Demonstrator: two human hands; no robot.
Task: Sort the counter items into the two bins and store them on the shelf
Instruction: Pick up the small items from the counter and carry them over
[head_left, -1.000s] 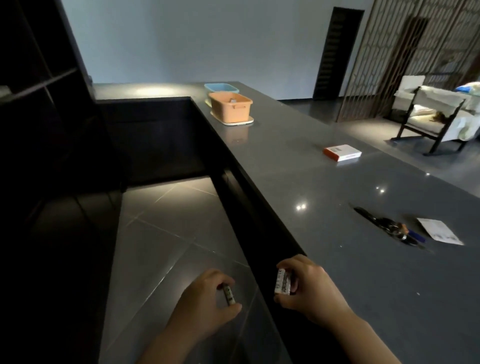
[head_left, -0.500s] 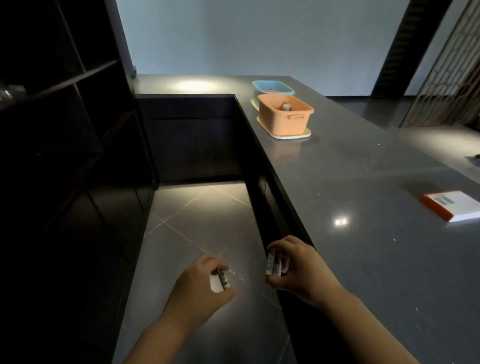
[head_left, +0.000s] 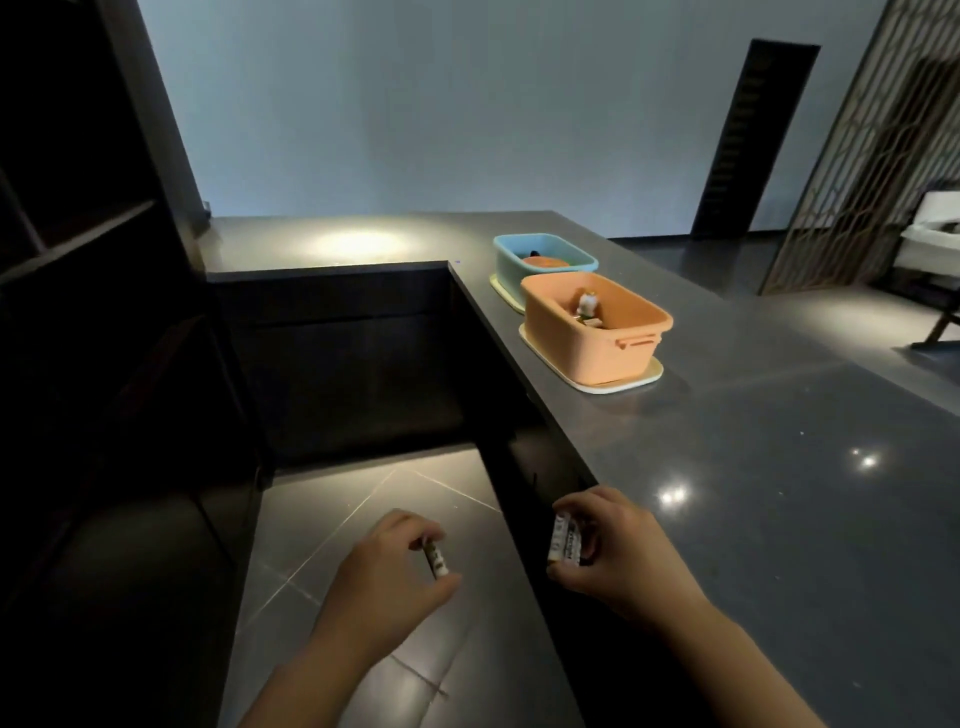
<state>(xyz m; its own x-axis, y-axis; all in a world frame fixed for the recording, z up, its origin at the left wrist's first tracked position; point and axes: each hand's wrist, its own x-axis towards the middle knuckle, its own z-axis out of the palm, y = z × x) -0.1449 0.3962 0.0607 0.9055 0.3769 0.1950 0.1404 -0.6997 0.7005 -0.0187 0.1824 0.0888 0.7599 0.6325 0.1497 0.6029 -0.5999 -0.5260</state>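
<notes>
Left hand (head_left: 387, 574) pinching 1 small battery (head_left: 436, 560); right hand (head_left: 618, 553) clamped on a bundle of batteries (head_left: 563, 539), just beside the counter (head_left: 779, 493) edge; orange bin (head_left: 597, 332) and blue bin (head_left: 540, 262) well ahead of the right hand; best carried level, grips firm, released low inside 1 bin.

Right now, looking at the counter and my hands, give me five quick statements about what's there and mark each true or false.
1. The left hand holds a small cylindrical item. True.
2. The right hand is empty, its fingers straight. False: its fingers curl round a small labelled item.
3. The orange bin stands nearer the person than the blue bin. True.
4. Both bins stand on the floor. False: they stand on the counter, each on a pale tray.
5. The orange bin is empty. False: small items lie inside it.
</notes>
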